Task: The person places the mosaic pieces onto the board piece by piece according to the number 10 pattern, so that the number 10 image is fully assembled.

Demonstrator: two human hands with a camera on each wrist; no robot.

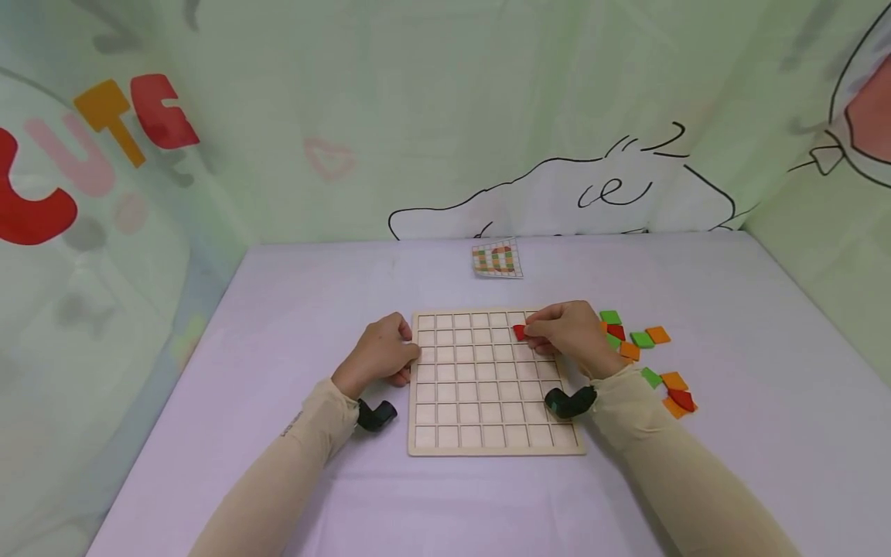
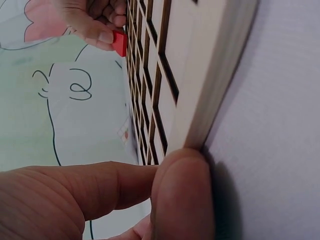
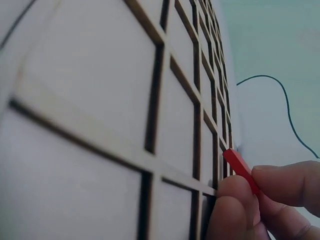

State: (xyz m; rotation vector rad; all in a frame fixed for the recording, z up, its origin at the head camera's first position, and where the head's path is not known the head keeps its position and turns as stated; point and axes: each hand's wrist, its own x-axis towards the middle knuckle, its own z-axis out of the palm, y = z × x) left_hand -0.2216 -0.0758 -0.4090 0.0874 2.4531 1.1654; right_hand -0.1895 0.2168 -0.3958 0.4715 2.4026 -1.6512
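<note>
The left hand (image 1: 379,352) grips the left edge of a flat wooden board (image 1: 497,452) with its thumb and finger. The right hand (image 1: 574,333) reaches over the back right part of the board. It pinches a small red piece (image 1: 519,333) between thumb and finger. The red piece is tilted, with one end pointing at the little squares. It is very near the board, but it is hard to tell if it touches.

The board lies flat on the white worktop (image 1: 278,309), between the two hands. Thin dark lines split it into rows of little squares.

Just to the right of the board, loose pieces lie in two small bunches. In the back bunch there are green, orange and red ones, like the green piece (image 1: 610,317) and the orange piece (image 1: 657,334). The right hand hides some of that bunch. The front bunch, near the right sleeve (image 1: 629,410), has the same three colors.

Each arm has a pale sleeve, and a black thing (image 1: 377,416) sticks out at each wrist.

Behind the board, near the back edge, lies a small card (image 1: 497,259) with colored squares. A pale green cloth (image 1: 278,116) hangs behind, with black line drawings and bright letters.
</note>
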